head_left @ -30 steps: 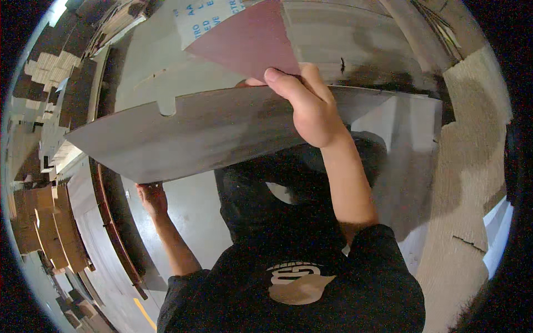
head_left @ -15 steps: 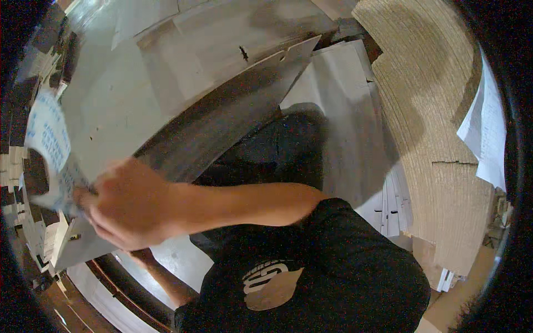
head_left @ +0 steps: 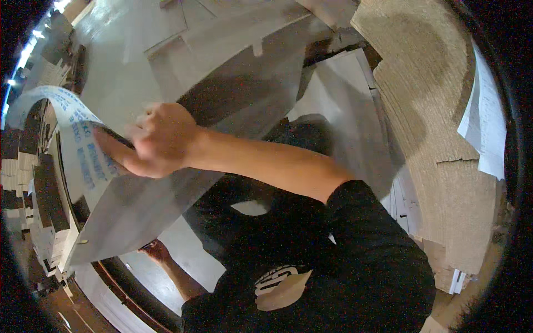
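A large grey panel (head_left: 233, 116), apparently cardboard, slants across in front of me with a small notch near its far edge. My left hand (head_left: 157, 252) grips the panel's near lower edge; part of its fingers is hidden there. Above the panel's left part, my right hand (head_left: 161, 141) is closed on a thin white strip (head_left: 83, 150) with blue print. The strip curls up and over to the left from the fingers. Whether it still touches the panel I cannot tell.
Corrugated cardboard (head_left: 427, 111) lies at the right, with a white paper sheet (head_left: 483, 116) hanging at its outer edge. Pale flat sheets (head_left: 350, 94) lie between it and my legs. Stacked cardboard pieces (head_left: 28, 172) stand at the far left.
My right hand has moved up and to the right, pulling the strip along, which now arches higher. The panel has tilted, showing more of its grey face. My left hand stays near its edge.
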`<state>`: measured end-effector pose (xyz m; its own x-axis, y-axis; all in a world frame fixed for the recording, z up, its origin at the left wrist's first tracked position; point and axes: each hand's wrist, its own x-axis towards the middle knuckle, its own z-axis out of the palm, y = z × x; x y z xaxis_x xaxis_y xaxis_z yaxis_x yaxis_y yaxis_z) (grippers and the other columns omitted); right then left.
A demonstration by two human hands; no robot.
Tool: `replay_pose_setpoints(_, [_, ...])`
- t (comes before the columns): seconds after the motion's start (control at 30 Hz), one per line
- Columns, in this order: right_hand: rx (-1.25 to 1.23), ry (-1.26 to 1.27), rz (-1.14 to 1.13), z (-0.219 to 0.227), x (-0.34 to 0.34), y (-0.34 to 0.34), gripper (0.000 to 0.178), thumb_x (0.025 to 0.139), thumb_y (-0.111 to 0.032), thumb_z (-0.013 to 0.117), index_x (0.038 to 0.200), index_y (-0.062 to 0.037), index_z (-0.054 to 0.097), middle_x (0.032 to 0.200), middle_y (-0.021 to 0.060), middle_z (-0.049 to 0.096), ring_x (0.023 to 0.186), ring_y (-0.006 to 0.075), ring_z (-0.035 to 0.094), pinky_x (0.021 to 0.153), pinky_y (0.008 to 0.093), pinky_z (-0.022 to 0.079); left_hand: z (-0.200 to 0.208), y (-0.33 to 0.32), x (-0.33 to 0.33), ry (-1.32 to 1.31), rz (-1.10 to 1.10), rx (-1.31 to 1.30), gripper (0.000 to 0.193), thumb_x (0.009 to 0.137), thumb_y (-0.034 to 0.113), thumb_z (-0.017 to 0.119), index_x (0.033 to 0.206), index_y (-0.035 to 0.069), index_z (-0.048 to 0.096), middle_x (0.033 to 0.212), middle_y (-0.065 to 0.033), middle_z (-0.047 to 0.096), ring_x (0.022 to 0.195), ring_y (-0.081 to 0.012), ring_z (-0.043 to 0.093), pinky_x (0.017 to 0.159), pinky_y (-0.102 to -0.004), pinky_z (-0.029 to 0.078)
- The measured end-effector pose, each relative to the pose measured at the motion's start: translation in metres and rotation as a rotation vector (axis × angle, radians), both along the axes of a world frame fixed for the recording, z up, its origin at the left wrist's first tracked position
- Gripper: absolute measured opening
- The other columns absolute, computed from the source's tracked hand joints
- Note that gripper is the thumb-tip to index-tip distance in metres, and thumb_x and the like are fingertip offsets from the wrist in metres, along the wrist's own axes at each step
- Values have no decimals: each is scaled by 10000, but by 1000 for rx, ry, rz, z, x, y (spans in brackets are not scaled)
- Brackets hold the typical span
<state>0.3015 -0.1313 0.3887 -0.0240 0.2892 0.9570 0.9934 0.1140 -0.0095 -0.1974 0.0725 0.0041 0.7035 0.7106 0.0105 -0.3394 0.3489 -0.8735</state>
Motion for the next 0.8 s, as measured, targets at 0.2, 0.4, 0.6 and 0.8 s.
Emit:
replay_pose_setpoints(0.2, [-71, -104, -68, 72, -11, -78, 430, 797, -271, 627, 1155, -42, 697, 556, -10, 455, 457, 124, 496, 409, 286, 340, -32, 68, -26, 925, 221, 958, 465, 970, 468, 576, 1261, 108, 616, 1279, -47, 640, 992, -176, 628, 918, -347, 530])
replay_pose_setpoints(0.4, [-303, -287, -377, 113, -4, -118, 283, 804, -243, 631, 1039, -105, 708, 591, -16, 427, 470, 152, 481, 428, 324, 318, 130, 29, 266, 1792, 323, 1325, 471, 888, 296, 612, 1275, 31, 561, 1103, -113, 590, 866, -209, 551, 764, -377, 498])
replay_pose_setpoints(0.6, [-645, -287, -802, 128, 29, -168, 389, 820, -161, 627, 1207, -127, 639, 680, 36, 517, 580, 237, 588, 504, 394, 468, 119, 68, 417, 1413, -227, 1033, 682, 945, 607, 558, 1350, 59, 530, 1262, -129, 616, 1109, -257, 564, 962, -398, 477])
replay_pose_setpoints(0.8, [-764, -182, -1172, 83, 63, -337, 735, 743, 27, 567, 1457, -129, 485, 825, 152, 591, 703, 354, 588, 658, 469, 499, 179, -67, 496, 1457, -116, 1488, 940, 956, 345, 672, 1558, 40, 18, 1501, -236, 381, 1386, -338, 402, 1131, -487, 349])
